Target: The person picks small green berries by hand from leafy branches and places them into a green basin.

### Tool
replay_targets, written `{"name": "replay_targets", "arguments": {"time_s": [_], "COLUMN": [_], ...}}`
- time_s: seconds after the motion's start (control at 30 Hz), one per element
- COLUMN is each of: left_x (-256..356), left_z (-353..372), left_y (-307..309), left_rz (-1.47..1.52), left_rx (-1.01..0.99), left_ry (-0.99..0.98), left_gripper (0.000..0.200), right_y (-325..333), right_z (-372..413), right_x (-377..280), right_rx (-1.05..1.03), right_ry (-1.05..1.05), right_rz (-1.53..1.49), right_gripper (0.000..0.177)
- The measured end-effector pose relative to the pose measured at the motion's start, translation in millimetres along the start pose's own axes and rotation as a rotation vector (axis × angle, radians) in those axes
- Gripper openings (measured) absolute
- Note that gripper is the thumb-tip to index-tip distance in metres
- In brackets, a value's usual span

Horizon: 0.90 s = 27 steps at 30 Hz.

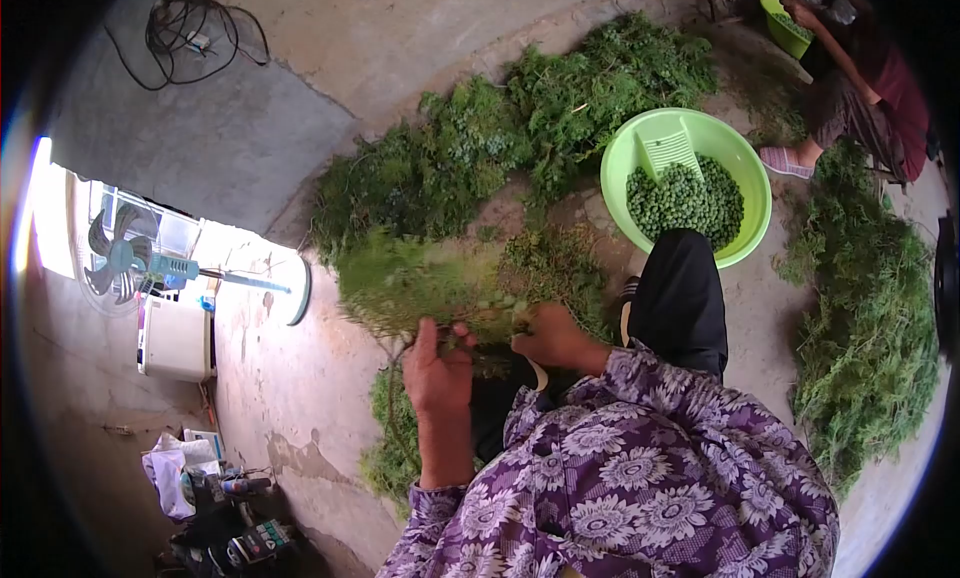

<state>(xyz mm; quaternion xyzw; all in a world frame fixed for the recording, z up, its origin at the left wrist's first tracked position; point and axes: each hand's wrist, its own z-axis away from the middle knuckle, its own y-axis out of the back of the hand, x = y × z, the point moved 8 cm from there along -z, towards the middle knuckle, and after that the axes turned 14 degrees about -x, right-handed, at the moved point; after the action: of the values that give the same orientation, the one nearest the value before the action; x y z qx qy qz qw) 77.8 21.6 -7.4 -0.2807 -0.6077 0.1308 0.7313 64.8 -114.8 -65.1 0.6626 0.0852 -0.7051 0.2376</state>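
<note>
A feathery green branch (405,283), smeared by motion, is spread in front of my hands over the floor. My left hand (438,373) is closed at its lower edge, thumb and fingers bent around the stems. At the branch's right end my right hand (562,338) is curled into a pinch on the greenery; its fingertips are partly hidden. Beyond my knee stands a light green basin (757,193) with a ribbed washboard panel (668,146). Many small round green berries (690,200) fill its bottom.
Cut branches (600,78) lie heaped in an arc ahead, with another pile (870,318) on the right. Another person (890,108) sits at upper right by a smaller green basin (787,30). A standing fan (130,258) and coiled cable (190,38) are at left.
</note>
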Motion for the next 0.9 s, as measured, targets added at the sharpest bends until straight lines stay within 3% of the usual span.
{"name": "replay_targets", "arguments": {"time_s": [0.03,0.07,0.13,0.17,0.23,0.37,0.47,0.63,0.77,0.9], "left_x": [12.3,21.7,24.8,26.9,18.5,4.6,-2.6,-13.8,-13.9,-23.6], "left_z": [0.4,1.1,-0.3,-0.4,0.8,4.4,1.3,1.0,-1.0,-3.8], "left_y": [1.3,3.6,13.2,16.7,16.5,16.8,19.0,-4.1,-8.7,-6.5], "left_rz": [-0.077,-0.133,-0.190,-0.247,-0.280,-0.463,-0.592,-0.397,-0.372,-0.400], "left_rx": [0.024,0.066,0.104,0.134,0.180,0.186,0.150,0.027,-0.019,-0.068], "left_ry": [-0.072,-0.152,-0.170,-0.190,-0.164,-0.012,-0.020,-0.007,-0.056,0.017], "left_gripper": [0.017,0.017,0.016,0.016,0.016,0.016,0.019,0.019,0.017,0.025], "right_y": [-12.4,-11.2,-25.4,-24.7,-19.5,-11.5,-14.1,-17.8,-13.9,-10.1], "right_z": [-0.5,1.3,7.8,9.0,8.1,7.7,1.4,-1.4,2.7,4.0], "right_x": [25.6,31.8,28.5,28.1,6.7,-6.1,-3.5,-4.8,-9.3,-10.8], "right_rx": [-0.167,-0.168,-0.275,-0.273,-0.362,-0.320,-0.340,-0.377,-0.320,-0.311], "right_ry": [-0.198,-0.198,-0.109,-0.111,0.121,0.140,0.217,0.195,0.161,0.213], "right_rz": [-0.256,-0.255,-0.937,-0.939,-1.228,-1.355,-1.454,-1.529,-1.549,-1.601], "right_gripper": [0.032,0.032,0.032,0.032,0.026,0.028,0.040,0.061,0.063,0.054]}}
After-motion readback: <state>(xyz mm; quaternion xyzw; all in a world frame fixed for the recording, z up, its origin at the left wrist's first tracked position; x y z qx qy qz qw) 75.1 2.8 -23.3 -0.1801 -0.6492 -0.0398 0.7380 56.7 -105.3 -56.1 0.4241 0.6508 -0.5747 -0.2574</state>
